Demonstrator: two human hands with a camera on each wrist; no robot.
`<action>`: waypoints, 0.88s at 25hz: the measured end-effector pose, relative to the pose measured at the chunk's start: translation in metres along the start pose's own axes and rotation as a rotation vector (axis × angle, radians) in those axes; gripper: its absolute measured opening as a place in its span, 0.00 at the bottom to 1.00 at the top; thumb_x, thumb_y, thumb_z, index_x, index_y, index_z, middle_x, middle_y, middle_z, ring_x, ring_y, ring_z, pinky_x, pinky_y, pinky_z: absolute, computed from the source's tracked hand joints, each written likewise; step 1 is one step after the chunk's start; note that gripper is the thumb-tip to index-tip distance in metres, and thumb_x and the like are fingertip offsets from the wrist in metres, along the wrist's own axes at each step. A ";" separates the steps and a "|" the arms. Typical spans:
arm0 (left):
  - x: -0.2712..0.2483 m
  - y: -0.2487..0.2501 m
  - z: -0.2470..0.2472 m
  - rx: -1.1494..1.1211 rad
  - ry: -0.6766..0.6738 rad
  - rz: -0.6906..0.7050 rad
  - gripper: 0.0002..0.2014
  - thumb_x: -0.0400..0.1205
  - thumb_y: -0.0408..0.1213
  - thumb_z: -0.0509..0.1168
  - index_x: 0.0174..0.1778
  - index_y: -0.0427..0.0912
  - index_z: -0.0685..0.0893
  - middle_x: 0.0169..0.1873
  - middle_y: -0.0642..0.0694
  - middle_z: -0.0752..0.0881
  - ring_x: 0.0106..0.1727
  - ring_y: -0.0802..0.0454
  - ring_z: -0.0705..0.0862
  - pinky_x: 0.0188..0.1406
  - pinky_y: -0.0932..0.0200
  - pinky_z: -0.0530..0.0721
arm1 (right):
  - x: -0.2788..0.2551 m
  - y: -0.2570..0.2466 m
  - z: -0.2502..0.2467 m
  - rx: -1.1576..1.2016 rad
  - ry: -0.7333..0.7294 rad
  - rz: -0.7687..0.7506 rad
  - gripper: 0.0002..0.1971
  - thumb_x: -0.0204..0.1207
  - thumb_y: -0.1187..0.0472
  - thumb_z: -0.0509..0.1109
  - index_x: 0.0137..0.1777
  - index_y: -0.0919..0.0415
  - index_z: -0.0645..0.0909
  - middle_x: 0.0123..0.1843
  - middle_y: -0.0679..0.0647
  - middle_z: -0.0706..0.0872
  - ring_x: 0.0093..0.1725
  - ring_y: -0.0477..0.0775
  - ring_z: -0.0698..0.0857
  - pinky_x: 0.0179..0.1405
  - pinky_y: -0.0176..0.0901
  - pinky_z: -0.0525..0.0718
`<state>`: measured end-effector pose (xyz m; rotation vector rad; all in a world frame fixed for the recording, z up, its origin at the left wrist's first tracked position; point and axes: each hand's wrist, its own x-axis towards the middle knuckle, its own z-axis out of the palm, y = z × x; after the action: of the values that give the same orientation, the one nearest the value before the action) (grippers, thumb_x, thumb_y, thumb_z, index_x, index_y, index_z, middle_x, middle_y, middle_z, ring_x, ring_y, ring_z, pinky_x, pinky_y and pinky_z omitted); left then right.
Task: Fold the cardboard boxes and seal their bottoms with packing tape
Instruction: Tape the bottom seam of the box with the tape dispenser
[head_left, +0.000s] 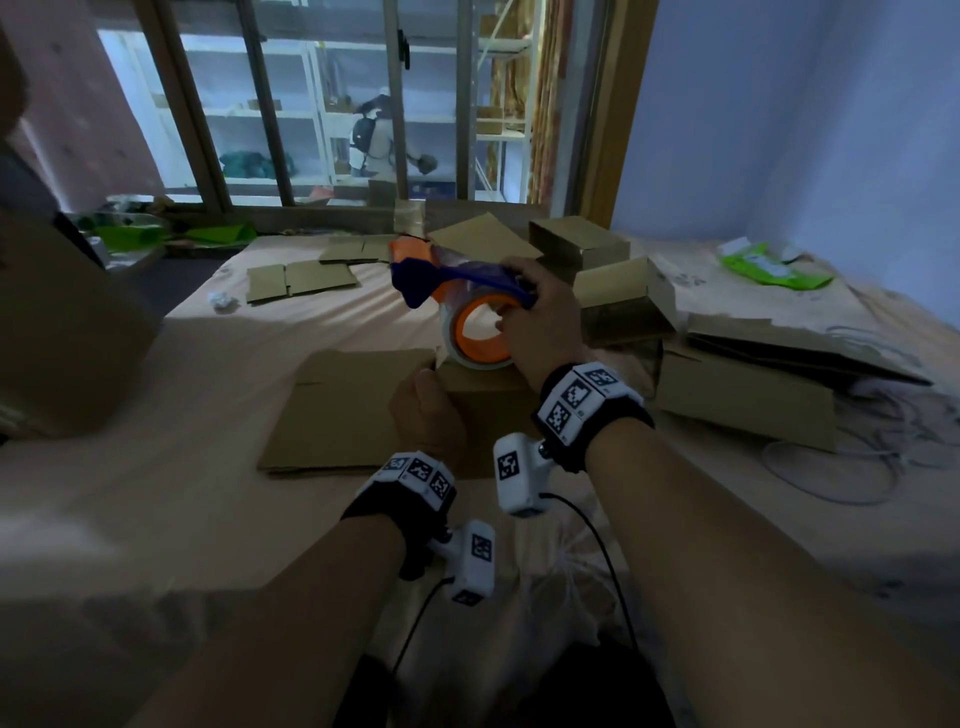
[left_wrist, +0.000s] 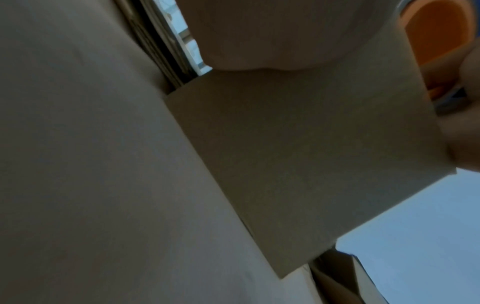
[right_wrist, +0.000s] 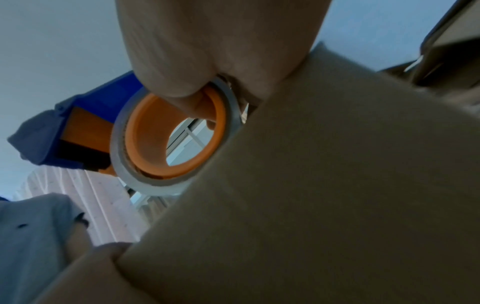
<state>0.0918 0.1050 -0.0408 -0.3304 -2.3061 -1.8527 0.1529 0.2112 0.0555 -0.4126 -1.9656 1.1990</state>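
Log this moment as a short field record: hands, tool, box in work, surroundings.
right hand: right hand grips the blue-and-orange tape dispenser, fingers through the roll's orange core
left hand: left hand holds the small folded brown cardboard box, steadying it
tool position: roll resting at the box's top
nearby: flat cardboard blank left of the box; finished brown boxes behind
surface: pale bedsheet

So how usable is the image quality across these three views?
Head view: dim, bluish, bright window behind, edges bent, tape dispenser slightly smeared. Left wrist: soft, box fills the frame. Right wrist: right hand and box blurred, tape roll readable.
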 end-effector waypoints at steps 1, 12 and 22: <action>0.004 -0.005 -0.003 -0.027 -0.027 0.009 0.09 0.86 0.21 0.57 0.56 0.26 0.82 0.51 0.28 0.84 0.55 0.36 0.80 0.46 0.59 0.69 | 0.000 -0.001 0.007 -0.003 -0.015 -0.001 0.27 0.70 0.75 0.67 0.65 0.50 0.81 0.55 0.47 0.83 0.57 0.53 0.84 0.57 0.56 0.88; -0.006 0.009 -0.022 -0.414 -0.097 0.036 0.26 0.84 0.44 0.50 0.78 0.41 0.75 0.73 0.46 0.79 0.72 0.54 0.77 0.73 0.59 0.73 | -0.003 0.002 0.020 -0.028 0.048 0.004 0.28 0.71 0.77 0.68 0.68 0.53 0.82 0.60 0.50 0.86 0.59 0.51 0.85 0.60 0.53 0.87; 0.001 -0.005 -0.015 -0.379 -0.361 -0.076 0.44 0.67 0.71 0.73 0.79 0.69 0.66 0.74 0.43 0.79 0.67 0.48 0.84 0.65 0.37 0.83 | 0.001 0.010 0.026 0.058 0.032 0.067 0.25 0.75 0.72 0.64 0.68 0.49 0.80 0.63 0.48 0.83 0.61 0.54 0.85 0.57 0.56 0.88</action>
<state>0.0896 0.0889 -0.0420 -0.6861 -2.1800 -2.4439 0.1315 0.2016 0.0408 -0.4681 -1.8982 1.2815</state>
